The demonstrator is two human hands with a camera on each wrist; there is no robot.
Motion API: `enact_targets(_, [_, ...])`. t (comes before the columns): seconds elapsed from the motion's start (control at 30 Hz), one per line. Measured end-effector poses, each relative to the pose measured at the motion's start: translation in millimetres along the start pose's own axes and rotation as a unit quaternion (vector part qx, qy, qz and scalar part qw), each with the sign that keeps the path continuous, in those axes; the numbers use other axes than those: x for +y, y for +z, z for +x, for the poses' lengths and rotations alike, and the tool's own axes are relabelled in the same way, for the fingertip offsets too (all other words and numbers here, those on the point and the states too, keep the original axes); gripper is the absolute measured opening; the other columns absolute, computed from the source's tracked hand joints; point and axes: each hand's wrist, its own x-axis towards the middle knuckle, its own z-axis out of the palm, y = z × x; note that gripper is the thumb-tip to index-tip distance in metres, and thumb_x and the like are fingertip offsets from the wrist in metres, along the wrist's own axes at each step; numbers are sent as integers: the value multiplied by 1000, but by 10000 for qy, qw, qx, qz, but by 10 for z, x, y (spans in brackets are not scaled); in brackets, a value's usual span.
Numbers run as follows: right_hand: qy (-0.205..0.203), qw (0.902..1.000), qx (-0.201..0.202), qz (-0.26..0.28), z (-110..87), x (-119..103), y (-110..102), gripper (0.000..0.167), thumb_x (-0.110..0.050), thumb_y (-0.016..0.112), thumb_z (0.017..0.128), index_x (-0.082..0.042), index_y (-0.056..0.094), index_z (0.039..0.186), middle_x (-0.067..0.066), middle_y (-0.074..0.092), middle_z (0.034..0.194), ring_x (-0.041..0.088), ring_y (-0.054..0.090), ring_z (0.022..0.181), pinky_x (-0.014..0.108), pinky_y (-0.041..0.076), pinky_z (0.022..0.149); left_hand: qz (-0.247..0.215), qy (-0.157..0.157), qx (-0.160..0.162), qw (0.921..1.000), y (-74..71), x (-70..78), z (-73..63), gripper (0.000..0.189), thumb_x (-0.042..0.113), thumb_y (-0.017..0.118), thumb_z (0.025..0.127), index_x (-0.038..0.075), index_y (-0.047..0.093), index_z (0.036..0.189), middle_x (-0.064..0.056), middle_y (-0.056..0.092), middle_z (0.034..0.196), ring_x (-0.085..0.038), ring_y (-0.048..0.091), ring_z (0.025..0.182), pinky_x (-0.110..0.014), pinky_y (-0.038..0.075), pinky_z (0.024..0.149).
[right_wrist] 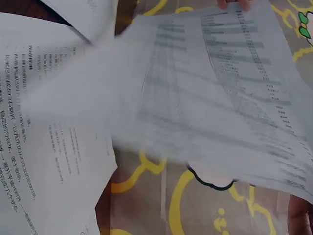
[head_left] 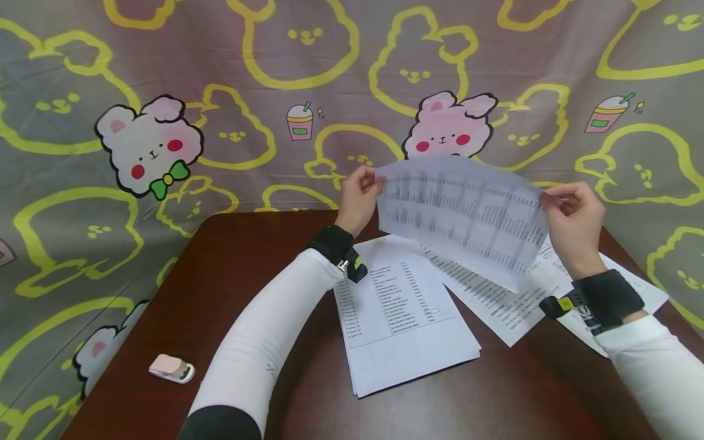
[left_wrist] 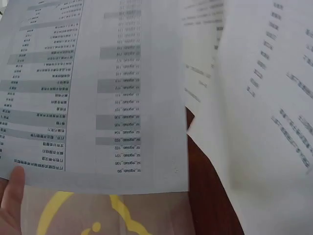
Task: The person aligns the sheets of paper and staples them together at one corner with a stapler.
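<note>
A printed sheet of paper is held up above the table, bowed along its top edge. My left hand pinches its upper left corner, while my right hand pinches the right corner. Seen from the left wrist, the sheet carries rows of text with grey bands, and a finger of the left hand lies at its edge. The right wrist view has the sheet slightly blurred. Below the left forearm lies a stack of printed pages, partly covered by that wrist.
More printed sheets lie fanned out on the right, under the right wrist. A small pink and white stapler-like thing sits on the left of the dark brown table. A patterned cloth hangs behind the table's far edge.
</note>
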Motion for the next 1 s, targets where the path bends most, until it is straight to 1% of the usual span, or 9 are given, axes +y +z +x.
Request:
enact_targets(0.13, [258,9995,56,169,16,4,-51,7,-1,62,92,4,61,98,-12,59,91,4,58,76,14,44,68,-30,25,-59,10000,-21,52,13,13,7,61,96,-2,62,105,-15,69,98,-17,63,74,-23,50,63])
enact_targets(0.23, [684,9971,-271,200,-9,26,-66,7,-7,61,95,-4,62,101,-5,60,98,7,58,79,12,46,70,65,-112,-123,9998,-57,67,19,14,8,61,96,-1,62,107,-15,68,95,-16,58,68,-22,44,53])
enact_targets(0.3, [985,9929,-665,93,-49,54,-73,19,-14,59,97,-3,61,112,3,60,109,9,59,85,13,48,73,235,-290,-225,9991,-89,57,16,15,7,61,96,-1,63,108,-16,69,94,-19,59,69,-23,43,53])
enact_targets(0.4, [1534,9791,-1324,-158,-136,115,-77,44,-30,54,99,-2,52,133,13,53,127,12,58,92,15,49,77,657,-664,-557,9941,-134,-18,-3,17,8,62,96,-2,64,109,-16,69,96,-22,63,76,-23,45,58])
enact_targets(0.5, [2040,9630,-1743,-248,-220,176,-74,57,-39,49,100,-2,44,142,18,49,132,11,60,90,17,50,75,1060,-1238,-1170,9797,-189,-108,-56,17,12,60,97,1,64,109,-12,68,95,-21,62,76,-25,43,58])
enact_targets(0.63, [2518,9481,-1941,-68,-299,272,-30,58,-39,48,101,0,41,143,22,50,129,5,63,78,17,51,69,1146,-2101,-1967,9508,-289,-245,-135,19,21,61,98,4,64,105,-8,66,87,-22,56,68,-28,41,54])
enact_targets(0.8, [3051,9316,-1975,-14,-387,373,22,64,-41,47,101,0,33,148,23,46,136,8,61,84,16,50,68,941,-2786,-2751,9154,-470,-424,-229,30,27,64,96,4,65,114,-9,69,94,-22,66,76,-32,54,71])
enact_targets(0.9, [3341,9226,-1925,63,-434,407,42,66,-42,44,101,-2,28,151,21,41,142,18,58,98,17,49,74,687,-3010,-2906,9057,-575,-537,-326,35,27,65,95,4,63,121,-11,69,101,-25,68,84,-38,54,79])
enact_targets(1.0, [3663,9122,-1824,211,-471,433,71,64,-40,42,102,-5,24,153,19,37,147,22,54,110,23,49,83,23,-3334,-2613,9059,-604,-626,-479,37,26,65,95,4,61,124,-12,69,106,-28,68,89,-40,54,82])
